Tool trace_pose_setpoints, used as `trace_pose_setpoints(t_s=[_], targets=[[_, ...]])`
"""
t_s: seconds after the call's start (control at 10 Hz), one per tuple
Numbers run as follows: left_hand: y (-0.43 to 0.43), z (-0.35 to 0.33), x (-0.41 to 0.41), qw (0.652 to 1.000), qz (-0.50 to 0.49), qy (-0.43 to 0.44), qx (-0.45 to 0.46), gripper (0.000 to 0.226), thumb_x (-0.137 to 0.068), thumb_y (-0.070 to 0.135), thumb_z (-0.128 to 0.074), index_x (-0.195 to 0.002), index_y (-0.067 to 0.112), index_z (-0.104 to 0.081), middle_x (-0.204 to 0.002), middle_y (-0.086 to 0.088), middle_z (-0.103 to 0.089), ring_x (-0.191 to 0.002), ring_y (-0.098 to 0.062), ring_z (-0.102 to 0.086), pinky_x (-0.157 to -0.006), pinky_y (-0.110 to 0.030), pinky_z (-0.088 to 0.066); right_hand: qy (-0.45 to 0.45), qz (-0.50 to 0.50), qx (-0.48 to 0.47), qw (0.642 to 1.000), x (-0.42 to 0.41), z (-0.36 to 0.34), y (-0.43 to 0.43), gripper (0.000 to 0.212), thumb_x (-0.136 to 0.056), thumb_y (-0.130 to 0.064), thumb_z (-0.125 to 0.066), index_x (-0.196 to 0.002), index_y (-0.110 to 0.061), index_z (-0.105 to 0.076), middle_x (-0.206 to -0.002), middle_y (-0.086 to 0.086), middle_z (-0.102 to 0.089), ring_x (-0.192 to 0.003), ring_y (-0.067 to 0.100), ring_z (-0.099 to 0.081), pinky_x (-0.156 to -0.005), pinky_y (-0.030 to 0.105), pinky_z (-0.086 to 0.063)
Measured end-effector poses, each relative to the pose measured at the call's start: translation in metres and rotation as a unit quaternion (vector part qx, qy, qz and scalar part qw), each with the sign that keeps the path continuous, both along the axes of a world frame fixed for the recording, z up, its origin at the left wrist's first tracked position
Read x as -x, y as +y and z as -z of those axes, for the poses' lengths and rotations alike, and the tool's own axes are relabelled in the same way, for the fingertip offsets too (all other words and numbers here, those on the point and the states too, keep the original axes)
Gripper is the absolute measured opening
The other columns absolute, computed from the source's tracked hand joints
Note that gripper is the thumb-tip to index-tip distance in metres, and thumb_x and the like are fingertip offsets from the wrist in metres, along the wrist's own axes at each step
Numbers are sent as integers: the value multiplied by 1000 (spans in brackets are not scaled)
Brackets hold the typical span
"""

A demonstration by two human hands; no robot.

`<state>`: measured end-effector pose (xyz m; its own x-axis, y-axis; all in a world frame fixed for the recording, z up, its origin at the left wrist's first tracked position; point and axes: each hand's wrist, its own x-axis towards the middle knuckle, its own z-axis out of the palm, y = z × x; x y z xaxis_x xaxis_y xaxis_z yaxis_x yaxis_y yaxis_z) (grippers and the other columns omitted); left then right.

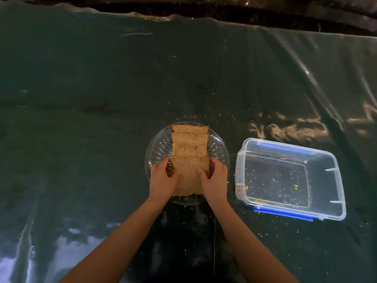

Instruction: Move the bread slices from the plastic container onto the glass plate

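Note:
Several brown bread slices (189, 144) lie overlapped in a row on the round glass plate (158, 150) in the middle of the table. My left hand (163, 177) and my right hand (214, 178) grip the nearest bread slice (188, 172) by its left and right edges, over the plate's near side. To the right stands the clear plastic container (338, 184) with blue clips; only crumbs show inside it.
A dark, shiny plastic sheet (91, 99) covers the table, wrinkled at the right and far edge. Crumbs (230, 117) are scattered around the plate and container. A blue lid clip (283, 213) sticks out at the container's near side.

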<state>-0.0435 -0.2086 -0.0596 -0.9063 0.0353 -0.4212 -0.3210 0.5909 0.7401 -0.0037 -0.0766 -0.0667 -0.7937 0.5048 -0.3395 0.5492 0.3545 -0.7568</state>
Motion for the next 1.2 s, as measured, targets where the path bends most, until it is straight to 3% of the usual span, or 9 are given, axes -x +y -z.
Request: trace_pose_setpoints(t_s=[0.3, 0.4, 0.6, 0.8, 1.0, 1.2], targets=[[2, -7, 11, 998, 38, -26, -31, 50, -82, 16, -62, -131, 16, -49, -128, -10, -57, -115, -24, -55, -99, -45, -47, -45, -46, 31, 997, 10, 2, 9, 65, -81, -30, -63, -137, -18, -34, -140, 8, -37, -130, 25, -35, -109, 43, -32], [4, -7, 17, 998, 39, -25, -42, 50, -80, 10, -64, -129, 11, -52, -128, -11, -58, -113, -23, -58, -94, -34, -48, -53, -58, 41, 996, 14, 1, 11, 63, -81, -32, -63, -137, -18, -35, -139, 8, -38, -129, 26, -35, -110, 44, -33], [1, -5, 15, 998, 15, -22, -52, 53, -79, 11, -67, -130, 13, -51, -129, -9, -57, -115, -23, -55, -100, -43, -47, -23, -45, 36, 998, 10, 0, 9, 57, -81, -28, -63, -132, -18, -40, -134, 6, -41, -124, 22, -41, -107, 41, -37], [-1, 0, 8, 997, 0, -30, -70, 53, -80, 12, -67, -131, 15, -51, -127, -8, -58, -115, -22, -55, -99, -42, -48, -18, -36, 40, 998, 2, 1, 7, 57, -82, -29, -63, -133, -16, -41, -136, 7, -41, -126, 22, -40, -108, 43, -35], [1, 0, 9, 997, -1, -12, -73, 49, -80, 12, -68, -127, 13, -53, -124, -6, -60, -112, -20, -57, -87, -26, -45, -45, -40, 35, 998, 5, 3, 7, 58, -83, -32, -61, -135, -17, -39, -139, 8, -40, -129, 24, -38, -110, 44, -33], [-5, -3, 10, 998, 20, 7, -53, 44, -81, 21, -67, -122, 14, -55, -117, -3, -63, -112, -21, -59, -87, -30, -51, -47, -44, 15, 998, 3, -2, 10, 64, -81, -38, -62, -136, -20, -35, -139, 7, -38, -129, 25, -36, -107, 43, -36]])
